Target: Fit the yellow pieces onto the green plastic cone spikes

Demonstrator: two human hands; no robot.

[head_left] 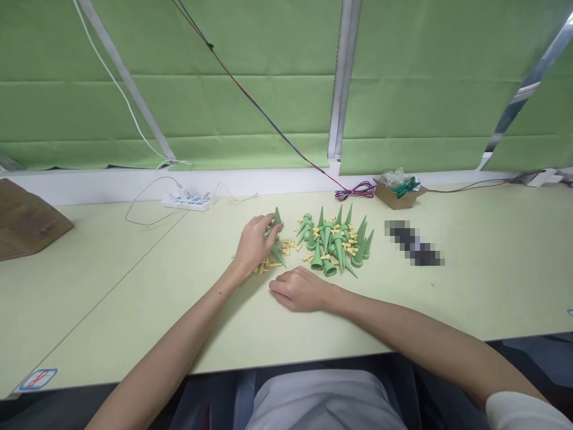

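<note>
Your left hand has its grip closed around a green plastic cone, fingers curled over its body with the pointed tip sticking up on the far side of the knuckles. Your right hand lies flat on the counter just near of that, palm down, fingers loosely together and holding nothing, its fingertips pointing left toward the left wrist. Under and around the left hand sit a few more green cones and some small yellow pieces. Just right of it, the main pile of green cones lies mixed with more yellow pieces, some cones upright and some tipped over. Farther right and toward the far edge stands a small cardboard box with clear and green contents, beside a coil of coloured wires. To the far left a white power strip rests near the wall, and a brown paper bag sits at the left edge.
</note>
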